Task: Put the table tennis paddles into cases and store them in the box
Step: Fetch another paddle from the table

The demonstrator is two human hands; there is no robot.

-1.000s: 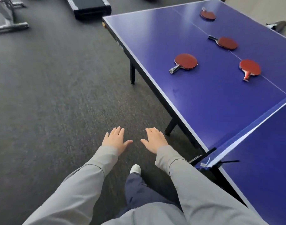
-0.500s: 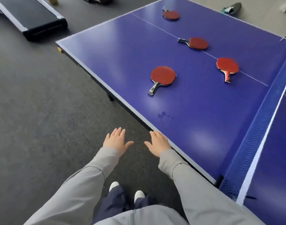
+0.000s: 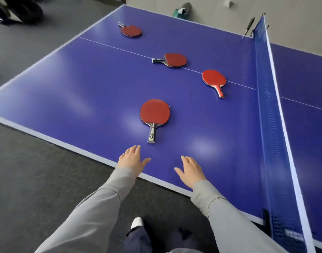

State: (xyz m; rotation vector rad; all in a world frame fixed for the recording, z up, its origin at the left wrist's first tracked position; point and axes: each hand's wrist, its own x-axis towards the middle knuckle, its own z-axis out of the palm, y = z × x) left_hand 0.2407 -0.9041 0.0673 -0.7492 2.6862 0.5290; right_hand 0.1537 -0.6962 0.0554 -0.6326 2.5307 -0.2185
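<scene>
Several red-faced paddles lie flat on the blue table tennis table (image 3: 83, 99). The nearest paddle (image 3: 154, 114) has its grey handle pointing toward me. A second paddle (image 3: 214, 79) with a red handle lies near the net, a third paddle (image 3: 173, 60) rests on the centre line, and the farthest paddle (image 3: 131, 30) sits by the far end. My left hand (image 3: 132, 159) hovers over the near table edge, fingers spread, just short of the nearest handle. My right hand (image 3: 190, 169) is over the table beside it, fingers straight. Both hold nothing. No cases or box are in view.
The blue net (image 3: 266, 106) crosses the table on the right. Dark carpet (image 3: 28, 179) lies left of and below the table. A green and grey object (image 3: 182, 10) sits on the floor beyond the far edge, and dark equipment (image 3: 16, 10) stands at top left.
I have stepped up to the table and the view has swung round it. Both hands, earlier over the carpet, are over the table's near edge, close to the nearest paddle.
</scene>
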